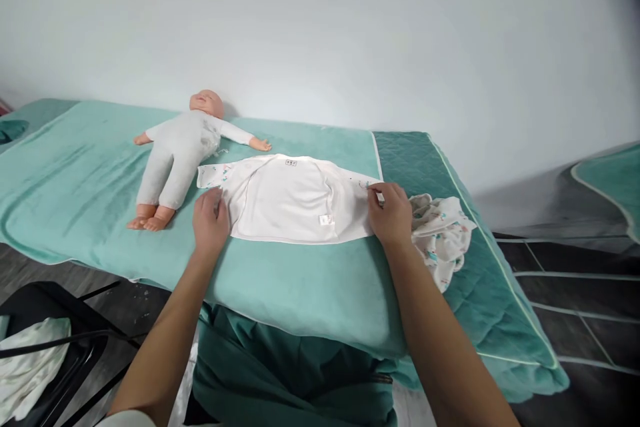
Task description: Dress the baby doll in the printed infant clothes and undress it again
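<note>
A white baby shirt (pixel 287 203) lies spread out flat on the green bed cover, its sleeves stretched to both sides and small coloured prints showing on them. My left hand (pixel 211 217) is closed at the shirt's left side, just below the sleeve, with thumb and forefinger pinching the cloth. On the opposite side, my right hand (pixel 393 212) pinches the fabric near the right sleeve. A small label shows near the neckline and a tag lies at the lower right of the shirt. Beside the right hand rests a crumpled printed baby garment (pixel 443 233).
A baby doll (pixel 180 143) with a white cloth body lies on its back to the left, one arm reaching near the shirt. The green cover (pixel 300 293) drapes over the bed edge. At lower left stands a black chair (pixel 75 320) with cloth (pixel 37 360) on it. A white wall (pixel 320 40) runs behind.
</note>
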Tool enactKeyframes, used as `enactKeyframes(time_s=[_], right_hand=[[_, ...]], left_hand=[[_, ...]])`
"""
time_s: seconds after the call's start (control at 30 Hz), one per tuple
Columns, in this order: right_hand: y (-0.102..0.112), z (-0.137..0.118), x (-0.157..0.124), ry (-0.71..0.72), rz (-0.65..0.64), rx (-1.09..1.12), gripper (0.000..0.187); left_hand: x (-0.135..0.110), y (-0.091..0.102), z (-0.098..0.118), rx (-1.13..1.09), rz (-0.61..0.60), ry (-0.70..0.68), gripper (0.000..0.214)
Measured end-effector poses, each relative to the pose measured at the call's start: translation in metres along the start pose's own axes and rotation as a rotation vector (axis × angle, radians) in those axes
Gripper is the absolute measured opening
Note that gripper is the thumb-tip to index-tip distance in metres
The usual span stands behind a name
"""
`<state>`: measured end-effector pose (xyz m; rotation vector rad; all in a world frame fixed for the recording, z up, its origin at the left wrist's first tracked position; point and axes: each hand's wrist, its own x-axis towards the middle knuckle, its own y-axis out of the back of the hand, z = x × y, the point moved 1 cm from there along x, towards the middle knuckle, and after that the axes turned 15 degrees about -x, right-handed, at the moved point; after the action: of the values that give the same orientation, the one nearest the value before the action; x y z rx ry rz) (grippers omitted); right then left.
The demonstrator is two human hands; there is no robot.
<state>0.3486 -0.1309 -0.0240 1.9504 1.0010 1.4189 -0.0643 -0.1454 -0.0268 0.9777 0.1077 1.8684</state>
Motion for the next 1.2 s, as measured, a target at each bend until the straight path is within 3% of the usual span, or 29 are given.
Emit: enactKeyframes(time_s=[0.1, 0.2, 0.3, 0.43, 0.5, 0.6, 0.83, 0.93, 1.07, 1.2], right_hand=[[0.010, -0.033, -0.006, 0.082, -0.006, 0.058, 0.025], [0.011, -0.076, -0.012, 0.179, -0.108, 0.147, 0.028], [-0.003, -0.118, -0.008, 0.277, -0.290, 0.182, 0.038], [-0.041, -0.156, 0.010, 0.404, -0.521, 0.067, 0.059], [-0.062, -0.167, 0.018, 0.409, -0.588, -0.047, 0.065], [-0.087, -0.173, 0.025, 0.384, -0.580, -0.168, 0.069], [-0.117, -0.176, 0.043, 0.358, -0.612, -0.216, 0.078], [-0.120, -0.181, 0.048, 0.334, -0.597, -0.228, 0.077], [-0.113, -0.186, 0.039, 0.335, -0.584, -0.254, 0.077], [-0.100, -0.180, 0.025, 0.358, -0.562, -0.263, 0.071]], left_hand=[[0.023, -0.010, -0.012, 0.024, -0.134, -0.031, 0.037], [0.041, -0.019, -0.022, 0.036, -0.302, -0.007, 0.038], [0.057, -0.023, -0.030, -0.014, -0.296, 0.074, 0.041], [0.073, -0.027, -0.037, -0.070, -0.243, 0.172, 0.036], [0.077, -0.030, -0.039, -0.020, -0.246, 0.175, 0.026], [0.079, -0.034, -0.041, 0.041, -0.243, 0.143, 0.013], [0.081, -0.035, -0.044, -0.077, -0.137, 0.238, 0.022], [0.077, -0.030, -0.035, -0.028, -0.122, 0.096, 0.021], [0.056, -0.030, 0.002, -0.074, -0.207, -0.108, 0.026], [0.028, -0.060, 0.049, -0.155, -0.449, -0.050, 0.037]])
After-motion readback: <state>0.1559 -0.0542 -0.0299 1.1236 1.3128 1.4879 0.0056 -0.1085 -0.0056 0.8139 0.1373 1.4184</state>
